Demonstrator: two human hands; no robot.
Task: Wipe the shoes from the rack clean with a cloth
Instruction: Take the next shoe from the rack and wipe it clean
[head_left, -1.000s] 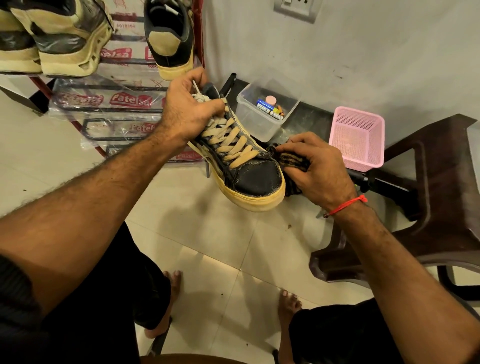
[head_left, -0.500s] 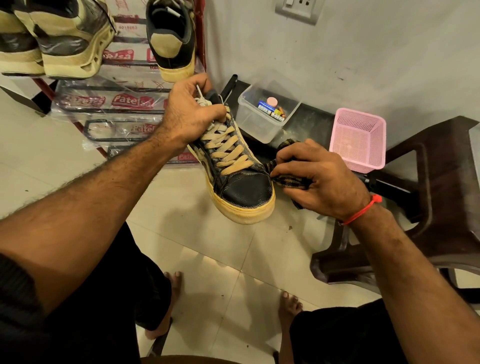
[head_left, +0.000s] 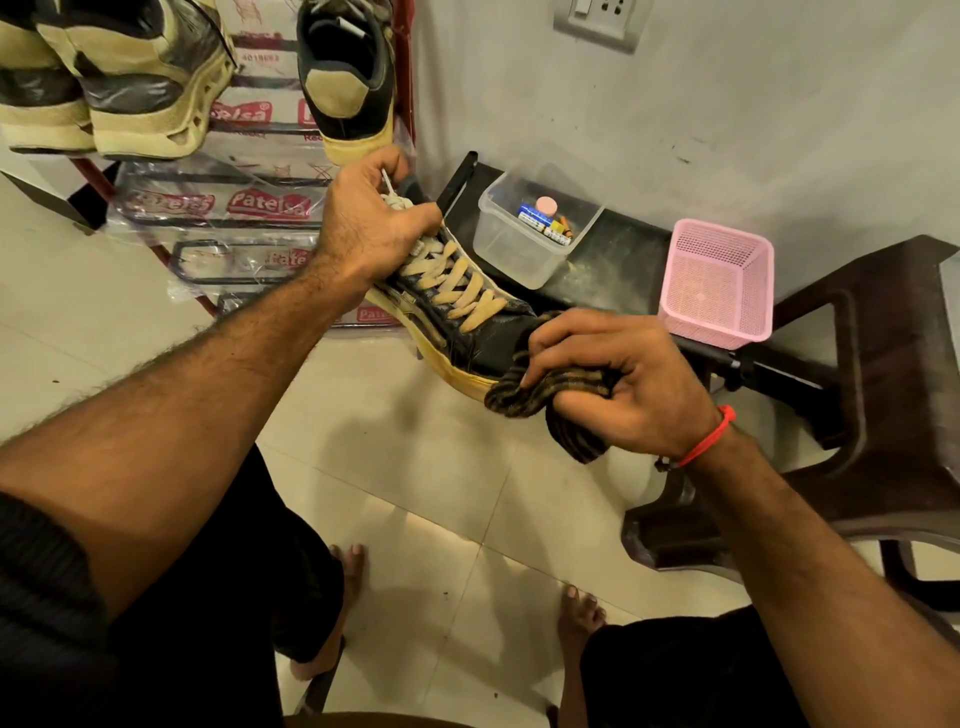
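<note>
Fingers of the right hand (head_left: 623, 379) are curled round a bunched dark checked cloth (head_left: 540, 397), pressing it against the toe of a black sneaker (head_left: 467, 322) with tan laces and a yellowed sole. The left hand (head_left: 371, 228) grips the same shoe at its collar and upper laces, fingers closed over the top, and holds it in the air with the toe pointing toward the right hand, above the pale tiled floor (head_left: 415, 493). A red thread bracelet (head_left: 709, 439) circles the right wrist. Beyond the left hand stands a red-framed shoe rack (head_left: 405, 78) whose shelves are wrapped in clear plastic printed with red labels; one reads "Patelsa", the others are creased or partly hidden. On its upper shelf three shoes are in view: two chunky cream-and-black trainers (head_left: 130, 78) at the left, heels outward, and one black shoe with a tan heel patch (head_left: 348, 88) just above the left hand. Against the wall a low dark bench (head_left: 613, 260) carries one clear plastic tub (head_left: 519, 244) holding several small batteries and a pink round item, their writing too small to read, and one pink mesh basket (head_left: 717, 280). One dark brown plastic stool (head_left: 883, 389) stands at the right. A grey wall socket (head_left: 597, 21) sits high on the wall. Two bare feet (head_left: 582, 618) show below.
</note>
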